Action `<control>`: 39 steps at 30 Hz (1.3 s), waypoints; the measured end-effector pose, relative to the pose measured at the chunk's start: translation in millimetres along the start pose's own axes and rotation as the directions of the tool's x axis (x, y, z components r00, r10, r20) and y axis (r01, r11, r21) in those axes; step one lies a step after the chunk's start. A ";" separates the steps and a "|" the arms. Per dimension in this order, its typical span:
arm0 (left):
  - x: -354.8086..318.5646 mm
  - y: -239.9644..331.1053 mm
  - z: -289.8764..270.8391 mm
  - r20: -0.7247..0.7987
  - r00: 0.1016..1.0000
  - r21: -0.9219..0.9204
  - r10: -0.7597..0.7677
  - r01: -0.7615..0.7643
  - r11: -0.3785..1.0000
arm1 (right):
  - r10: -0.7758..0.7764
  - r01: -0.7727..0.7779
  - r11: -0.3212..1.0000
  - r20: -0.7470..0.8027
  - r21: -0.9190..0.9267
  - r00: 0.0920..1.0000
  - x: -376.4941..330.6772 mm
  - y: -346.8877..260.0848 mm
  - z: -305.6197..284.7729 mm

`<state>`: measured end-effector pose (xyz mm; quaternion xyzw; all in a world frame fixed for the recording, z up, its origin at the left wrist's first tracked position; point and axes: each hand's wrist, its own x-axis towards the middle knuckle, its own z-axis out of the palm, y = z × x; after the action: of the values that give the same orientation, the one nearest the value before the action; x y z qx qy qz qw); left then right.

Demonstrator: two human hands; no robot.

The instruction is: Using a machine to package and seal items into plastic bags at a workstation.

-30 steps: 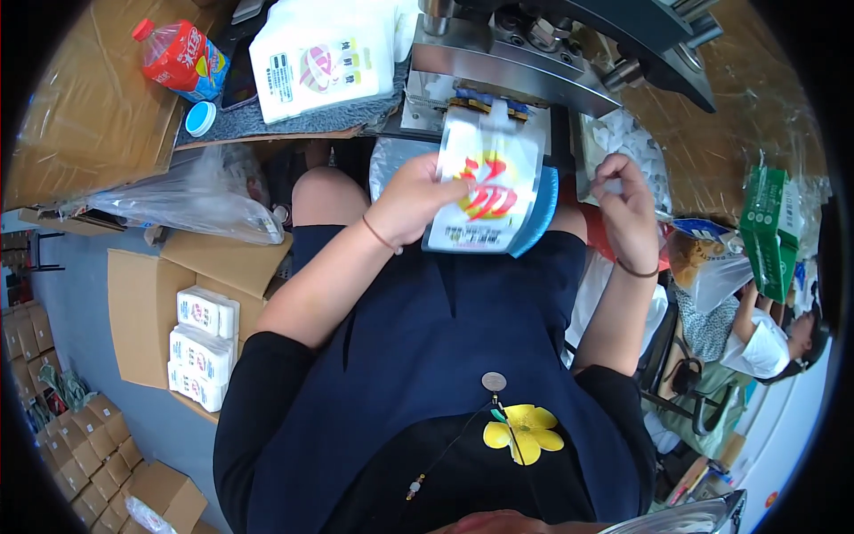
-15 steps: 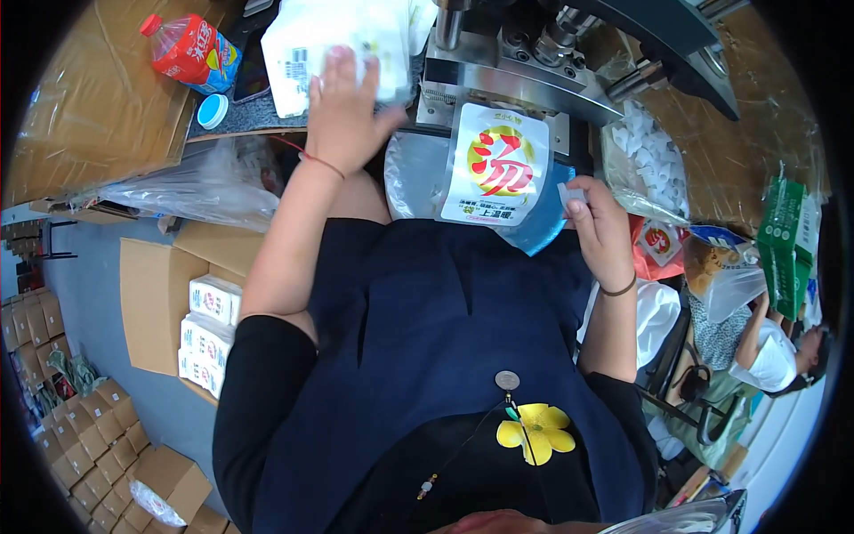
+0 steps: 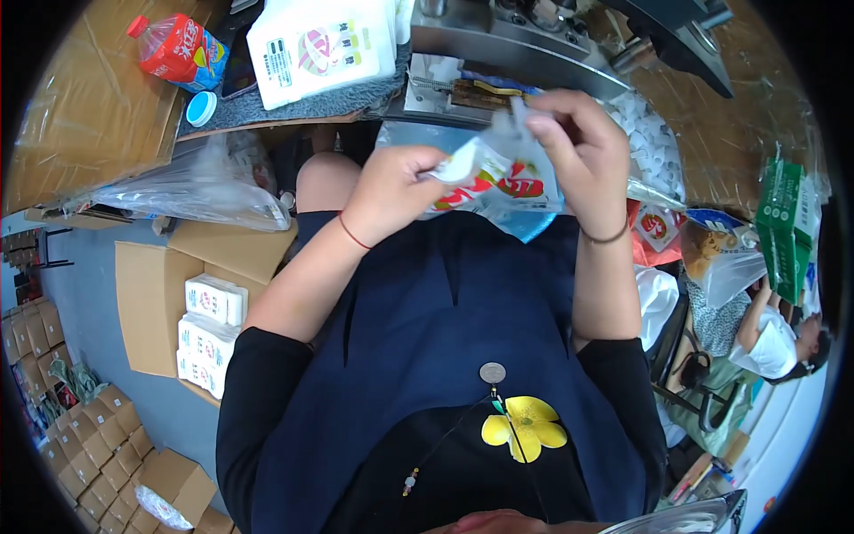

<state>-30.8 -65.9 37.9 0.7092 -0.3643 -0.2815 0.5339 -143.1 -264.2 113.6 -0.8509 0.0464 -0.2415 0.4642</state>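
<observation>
A white pouch with red and green print [image 3: 511,182] is held up over my lap, bent and partly blurred. My left hand [image 3: 396,191] pinches its left edge between thumb and fingers. At the pouch's upper right corner, my right hand [image 3: 583,151] has thumb and forefinger closed on a small whitish plastic piece [image 3: 518,114], smeared by motion. Whether the piece sits inside the pouch I cannot tell. Behind the pouch hangs a bluish plastic sheet or bag [image 3: 534,222]. A metal machine [image 3: 507,44] stands just beyond my hands.
A stack of white printed pouches [image 3: 325,53] lies on a grey cloth [image 3: 356,100], near a red drink bottle [image 3: 182,53] and blue cap [image 3: 201,109]. A bag of small white plastic pieces [image 3: 654,142] is at right. An open carton [image 3: 147,303] stands at left; another person [image 3: 767,347] sits at right.
My left hand has come down from the pouch stack to grip the pouch. My right hand has risen to the pouch's corner with the small plastic piece. The pouch has left the machine's front, now bent.
</observation>
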 end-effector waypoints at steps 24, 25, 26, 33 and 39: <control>-0.4 2.6 60.5 0.455 0.876 -0.432 -0.161 0.375 0.820 | 0.186 -0.118 0.957 0.246 -0.267 0.951 -16.1 14.2 -43.8; -0.5 2.1 60.3 0.452 0.877 -0.413 -0.164 0.369 0.833 | 0.212 -0.181 0.965 0.164 -0.188 0.963 -16.7 13.9 -42.6; -0.4 1.9 60.4 0.450 0.877 -0.394 -0.168 0.363 0.844 | 0.213 -0.182 0.965 0.163 -0.189 0.963 -16.7 13.8 -43.1; -1.6 17.0 58.5 0.541 0.812 -0.515 -0.219 0.525 0.678 | 0.014 0.137 0.937 0.426 -0.321 0.905 -10.9 22.1 -59.9; 0.0 -2.7 53.3 0.534 0.828 -0.604 -0.172 0.516 0.607 | 0.136 -0.041 0.744 0.091 -0.667 0.986 -5.0 60.7 -91.8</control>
<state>-72.2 -94.9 20.9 0.4163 -0.1807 -0.6486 0.6111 -180.4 -367.5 103.9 -0.9711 0.1381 -0.1293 0.1455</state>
